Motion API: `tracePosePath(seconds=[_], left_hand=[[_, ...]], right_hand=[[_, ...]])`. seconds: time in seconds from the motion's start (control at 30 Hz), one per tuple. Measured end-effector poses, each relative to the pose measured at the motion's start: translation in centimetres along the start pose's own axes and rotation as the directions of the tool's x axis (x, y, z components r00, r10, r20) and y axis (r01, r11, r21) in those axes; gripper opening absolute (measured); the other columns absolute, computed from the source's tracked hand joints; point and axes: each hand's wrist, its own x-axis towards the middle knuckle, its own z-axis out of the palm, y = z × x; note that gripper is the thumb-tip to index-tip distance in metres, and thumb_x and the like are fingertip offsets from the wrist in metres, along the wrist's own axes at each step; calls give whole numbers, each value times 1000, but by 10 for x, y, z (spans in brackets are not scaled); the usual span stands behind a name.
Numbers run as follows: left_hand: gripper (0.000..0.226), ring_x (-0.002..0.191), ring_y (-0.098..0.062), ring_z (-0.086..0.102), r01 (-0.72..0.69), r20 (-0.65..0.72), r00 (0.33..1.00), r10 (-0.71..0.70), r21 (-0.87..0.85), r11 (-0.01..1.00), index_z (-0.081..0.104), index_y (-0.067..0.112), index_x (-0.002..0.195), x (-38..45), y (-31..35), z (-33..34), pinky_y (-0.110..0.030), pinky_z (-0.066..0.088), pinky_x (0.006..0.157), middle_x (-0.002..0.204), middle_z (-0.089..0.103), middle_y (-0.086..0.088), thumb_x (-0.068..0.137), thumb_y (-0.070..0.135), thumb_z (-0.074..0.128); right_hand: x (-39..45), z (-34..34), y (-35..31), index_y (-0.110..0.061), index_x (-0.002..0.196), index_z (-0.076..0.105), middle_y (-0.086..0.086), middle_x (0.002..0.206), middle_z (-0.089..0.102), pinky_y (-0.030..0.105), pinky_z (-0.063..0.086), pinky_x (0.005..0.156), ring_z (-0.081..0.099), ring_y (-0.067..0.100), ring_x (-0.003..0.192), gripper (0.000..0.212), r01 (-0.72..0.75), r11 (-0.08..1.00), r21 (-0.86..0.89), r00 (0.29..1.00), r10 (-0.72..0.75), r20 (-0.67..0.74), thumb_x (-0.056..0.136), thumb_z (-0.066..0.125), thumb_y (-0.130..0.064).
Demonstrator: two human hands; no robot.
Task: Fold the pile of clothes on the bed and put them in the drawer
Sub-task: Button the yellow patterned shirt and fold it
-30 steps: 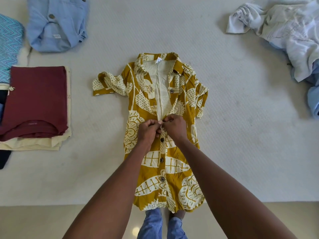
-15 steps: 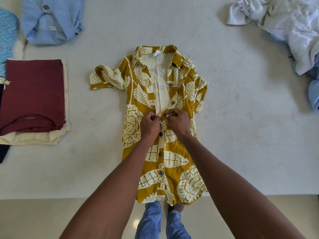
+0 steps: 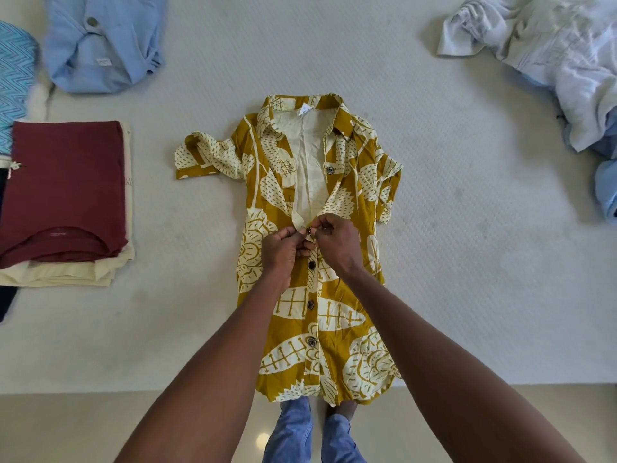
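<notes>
From the head camera, a mustard-yellow short-sleeved shirt dress (image 3: 320,248) with a cream leaf print lies face up and lengthwise on the white bed (image 3: 467,262), collar away from the person, hem hanging just over the near edge. Its lower buttons are done up; the neckline above is open. The left hand (image 3: 283,245) pinches the left placket edge, and the right hand (image 3: 337,242) pinches the opposite edge with a dark button (image 3: 309,230) between the fingertips of both hands, so each grip is closed on the dress fabric at mid-chest. To the left sits a folded stack with a maroon garment (image 3: 63,192) on top of cream pieces. A light blue shirt (image 3: 103,45) lies at top left, and a crumpled pile of white and pale blue clothes (image 3: 561,61) sits at top right
</notes>
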Motion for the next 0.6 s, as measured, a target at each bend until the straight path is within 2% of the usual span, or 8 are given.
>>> tracePosePath(seconds=[0.17, 0.3, 0.37, 0.47, 0.53, 0.6], left_hand=[[10, 57, -14, 63, 24, 51, 998, -22, -34, 999, 72, 9, 91, -3, -1, -3, -23, 53, 57, 67, 71, -5, 93, 7, 62], [16, 57, -17, 65, 59, 90, 995, -48, -127, 990, 70, 5, 85, -1, 2, -8, -26, 53, 57, 70, 71, -9, 93, 3, 56], [16, 56, -17, 66, 110, 126, 988, -88, -172, 979, 68, 5, 85, -1, 3, -9, -25, 53, 53, 69, 71, -9, 94, 5, 55], [6, 54, -15, 68, 204, 150, 973, -178, -179, 963, 67, 5, 93, 2, 6, -11, -22, 51, 45, 69, 73, -7, 93, 7, 61], [8, 55, -14, 69, 214, 136, 971, -196, -133, 968, 69, 5, 96, 4, 9, -11, -20, 48, 41, 72, 74, -8, 89, 9, 69], [13, 54, -14, 68, 185, 108, 978, -177, -68, 980, 71, 5, 95, 5, 10, -8, -19, 46, 39, 76, 75, -10, 85, 11, 75]], right_hand=[[2, 3, -3, -3, 87, 66, 3, 78, 63, 8, 38, 48, 52, 2, 60, 22, -17, 1000, -17, 1000, 17, 9, 88, 47, 7], [3, 12, -2, -11, 81, 63, 4, 80, 64, 27, 43, 58, 56, 15, 71, 25, 24, 997, -68, 999, -26, -29, 87, 44, 4], [3, 15, -1, -11, 81, 62, 4, 79, 63, 31, 45, 60, 58, 18, 73, 23, 23, 997, -71, 999, -26, -37, 88, 44, 3], [2, 13, 0, -8, 82, 65, 4, 78, 65, 24, 43, 56, 56, 14, 68, 22, 9, 999, -31, 1000, -10, -22, 86, 46, 3], [3, 9, 3, -8, 83, 69, 5, 75, 66, 20, 43, 55, 57, 14, 66, 20, -36, 999, 23, 999, 37, -11, 84, 52, 3], [6, 5, 9, -14, 79, 71, 6, 73, 69, 32, 54, 65, 64, 18, 67, 17, -112, 988, 108, 994, 110, 23, 83, 58, -3]])
